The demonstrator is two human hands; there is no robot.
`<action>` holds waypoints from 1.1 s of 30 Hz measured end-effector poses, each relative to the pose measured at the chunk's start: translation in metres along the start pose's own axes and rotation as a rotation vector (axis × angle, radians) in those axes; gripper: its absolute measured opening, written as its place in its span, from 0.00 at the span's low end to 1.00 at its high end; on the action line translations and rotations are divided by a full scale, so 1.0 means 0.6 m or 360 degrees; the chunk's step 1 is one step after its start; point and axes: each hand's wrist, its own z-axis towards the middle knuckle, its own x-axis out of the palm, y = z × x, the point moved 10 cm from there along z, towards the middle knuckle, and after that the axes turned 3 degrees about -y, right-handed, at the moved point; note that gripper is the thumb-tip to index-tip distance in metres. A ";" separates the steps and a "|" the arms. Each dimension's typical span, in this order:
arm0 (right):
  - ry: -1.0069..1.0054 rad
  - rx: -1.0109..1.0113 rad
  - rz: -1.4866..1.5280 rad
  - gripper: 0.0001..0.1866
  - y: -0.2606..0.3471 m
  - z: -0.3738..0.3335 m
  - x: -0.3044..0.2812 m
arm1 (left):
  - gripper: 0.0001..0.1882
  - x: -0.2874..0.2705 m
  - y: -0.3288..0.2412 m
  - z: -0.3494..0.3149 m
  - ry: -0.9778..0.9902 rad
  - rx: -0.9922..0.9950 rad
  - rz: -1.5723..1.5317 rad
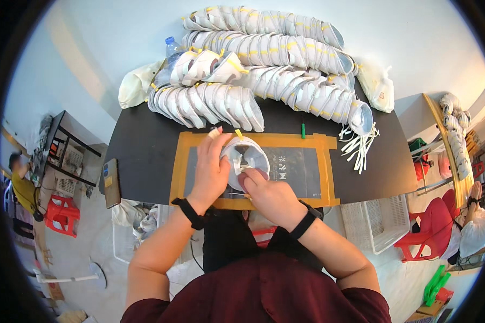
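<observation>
A white piece with a yellow tab [257,157], which looks like a shoe upper, stands over the taped mat with its round opening facing up. My left hand [211,168] grips its left side, fingers reaching along the rim toward the tab. At the opening's near edge, my right hand [269,198] is closed, its fingertips pinched together. What they pinch is hidden. A thin pale strip or rod [231,194] sticks out to the left beneath the right hand. The dark mat [302,167] has a border of yellow-brown tape.
Rows of nested white pieces [210,105] line the table's back. White laces [361,148] hang from the right-hand row. A green-handled tool [303,129] lies behind the mat. A phone [111,183] rests at the left edge. Crates [377,223] and red stools [62,214] stand below.
</observation>
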 end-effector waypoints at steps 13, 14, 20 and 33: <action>0.0181 0.0191 0.0005 0.17 -0.006 0.001 0.030 | 0.08 0.081 -0.011 0.032 0.0821 0.0343 0.0492; 0.0203 0.0186 -0.0030 0.18 -0.005 -0.001 0.030 | 0.10 0.085 -0.008 0.031 0.0770 0.0348 0.0544; 0.0211 0.0170 0.0125 0.23 -0.006 -0.005 0.035 | 0.08 0.106 0.084 0.008 0.0956 0.0079 0.0108; 0.0438 0.0527 0.0344 0.36 -0.038 0.024 0.057 | 0.08 0.100 0.049 0.028 0.0889 0.0253 -0.0059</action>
